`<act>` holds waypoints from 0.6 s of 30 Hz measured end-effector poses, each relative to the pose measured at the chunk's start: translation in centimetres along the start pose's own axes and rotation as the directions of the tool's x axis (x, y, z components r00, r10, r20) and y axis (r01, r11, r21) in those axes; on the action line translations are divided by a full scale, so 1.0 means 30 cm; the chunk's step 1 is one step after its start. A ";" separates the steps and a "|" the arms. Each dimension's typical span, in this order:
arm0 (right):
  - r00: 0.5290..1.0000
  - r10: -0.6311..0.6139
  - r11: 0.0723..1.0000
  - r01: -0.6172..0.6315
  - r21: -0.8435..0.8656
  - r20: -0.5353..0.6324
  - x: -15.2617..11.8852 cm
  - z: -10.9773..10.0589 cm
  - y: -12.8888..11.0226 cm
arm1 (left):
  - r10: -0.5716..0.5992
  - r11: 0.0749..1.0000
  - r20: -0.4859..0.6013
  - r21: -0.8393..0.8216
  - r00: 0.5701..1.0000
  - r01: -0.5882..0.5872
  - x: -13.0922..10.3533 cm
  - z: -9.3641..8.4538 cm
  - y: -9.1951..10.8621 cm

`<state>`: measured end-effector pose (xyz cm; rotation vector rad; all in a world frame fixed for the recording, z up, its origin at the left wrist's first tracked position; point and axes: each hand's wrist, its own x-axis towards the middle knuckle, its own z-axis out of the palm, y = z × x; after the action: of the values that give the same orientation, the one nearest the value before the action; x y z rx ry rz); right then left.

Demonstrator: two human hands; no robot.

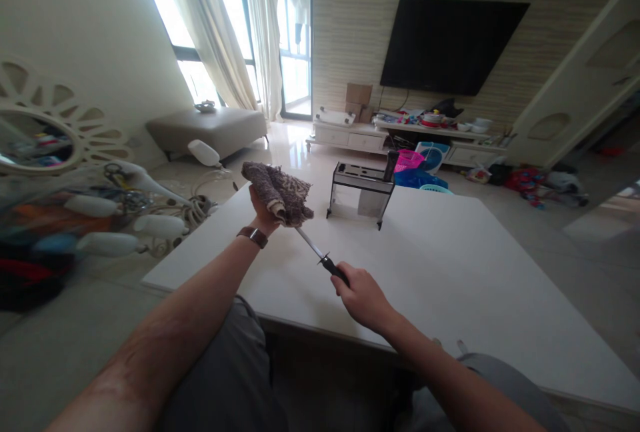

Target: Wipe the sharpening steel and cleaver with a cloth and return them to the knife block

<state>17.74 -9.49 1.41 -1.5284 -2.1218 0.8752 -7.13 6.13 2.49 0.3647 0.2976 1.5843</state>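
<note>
So I'm in the room watching this. One thin silver metal rod with a ribbed-looking black handle and small guard (pixel 311 242) is up in the air over the near left part of a big white flat tabletop (pixel 435 252). The right hand (pixel 363 295) has its fingers wrapped round the handle. The left hand (pixel 263 209), brown-strapped watch (pixel 254 237) on the wrist, is clutching one shaggy grey-brown folded cloth (pixel 283 192), and the rod's far end disappears into it.

Far side of the table, right of the cloth, stands one clear-sided knife holder with a dark frame (pixel 361 193), well apart from both hands. I count one black handle (pixel 391 165) sticking up at its right end.

Beyond the table there's one pink plastic basket (pixel 409 160) and a blue-and-white box (pixel 431 155); any print on it is too small to read. Same for any brand on the one black flat TV (pixel 455 45) on the far wall. Over on the left floor I count at least four white rounded lampshades (pixel 160 227), partly blurred.
</note>
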 end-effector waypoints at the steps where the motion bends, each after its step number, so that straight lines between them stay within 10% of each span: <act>1: 1.000 -0.004 1.000 0.004 0.007 -0.004 -0.001 0.000 0.001 | 0.023 1.000 0.008 0.001 1.000 -0.023 0.005 0.004 0.000; 8: 0.995 -0.013 0.991 0.026 0.134 -0.097 -0.013 -0.007 0.009 | 0.111 0.993 -0.020 0.029 0.994 -0.111 0.024 -0.014 0.011; 18: 0.962 0.065 0.924 0.042 0.380 -0.265 0.008 -0.013 0.037 | -0.111 0.992 -0.150 0.041 0.982 0.118 -0.007 -0.063 -0.031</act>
<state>18.69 -8.94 0.95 -1.3666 -1.6326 0.9533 -7.03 6.04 0.38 0.2646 0.4649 1.4949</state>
